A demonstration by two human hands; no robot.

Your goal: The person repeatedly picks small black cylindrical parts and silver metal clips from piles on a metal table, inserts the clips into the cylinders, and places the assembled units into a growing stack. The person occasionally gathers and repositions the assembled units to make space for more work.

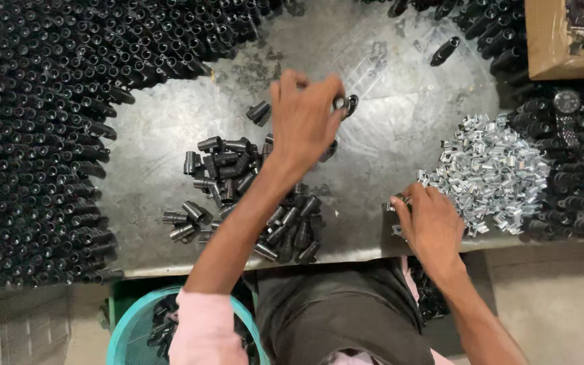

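My left hand (pixel 303 120) reaches out over the metal table (pixel 407 128), its fingers pinched on a small black tube (pixel 350 104) at the fingertips. Beneath my left forearm lies a loose pile of short black tubes (pixel 228 172). My right hand (pixel 430 226) rests near the table's front edge, its fingers curled on a small silver metal clip (pixel 398 200) at the near side of a heap of silver clips (pixel 491 172).
Black tubes stand packed in rows on the left (pixel 35 135) and along the right edge (pixel 569 176). A cardboard box (pixel 562 40) sits at top right, a wristwatch (pixel 566 105) below it. A teal basket (pixel 136 324) holding black parts stands under the table.
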